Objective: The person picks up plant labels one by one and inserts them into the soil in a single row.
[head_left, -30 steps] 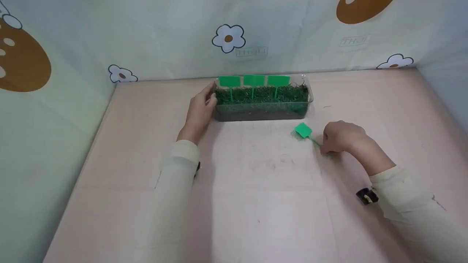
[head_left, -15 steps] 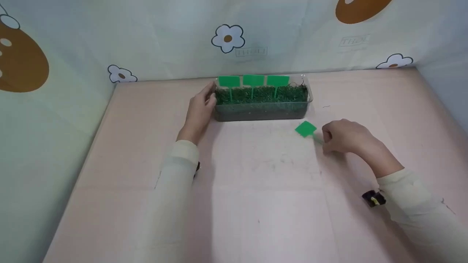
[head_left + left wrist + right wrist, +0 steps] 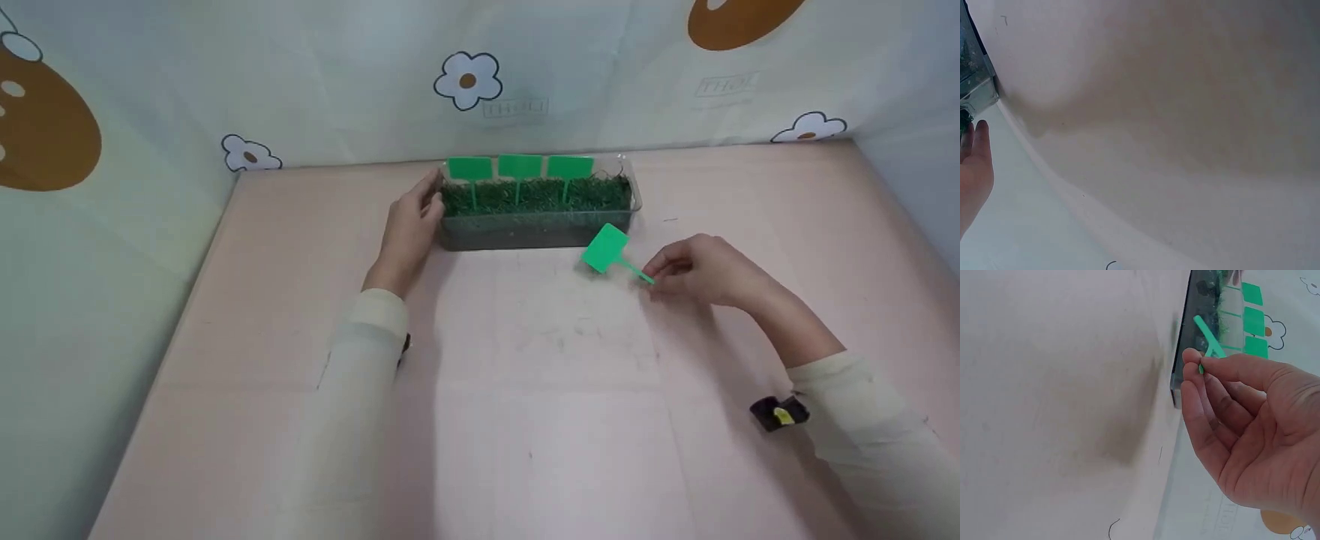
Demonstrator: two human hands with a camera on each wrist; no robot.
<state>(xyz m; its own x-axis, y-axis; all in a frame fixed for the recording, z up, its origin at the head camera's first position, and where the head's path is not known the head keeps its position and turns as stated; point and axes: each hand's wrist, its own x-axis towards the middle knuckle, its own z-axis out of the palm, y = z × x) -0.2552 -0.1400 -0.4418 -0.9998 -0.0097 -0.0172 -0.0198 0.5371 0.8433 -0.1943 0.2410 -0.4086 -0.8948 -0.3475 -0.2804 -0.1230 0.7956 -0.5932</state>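
Observation:
A clear plastic planter box (image 3: 536, 229) filled with dark soil and green grass stands near the back wall. Three green plant labels (image 3: 520, 166) are upright in a row in it. My left hand (image 3: 405, 229) rests against the box's left end with fairly straight fingers; in the left wrist view the fingertips (image 3: 981, 132) meet the box corner. My right hand (image 3: 705, 270) pinches another green plant label (image 3: 606, 247) by its thin stem, between thumb and fingers. That label is tilted, its plate pointing up and left, in front of the box's right half.
A pale pink cover (image 3: 540, 420) lies over the table. Close behind the box rises a pale curtain (image 3: 337, 82) printed with flowers and brown shapes, which continues at both sides. Dark straps (image 3: 780, 412) sit at the wrists.
My right hand has raised the label off the table and tipped its plate up and left, nearer the box. My left hand and the box have stayed in place.

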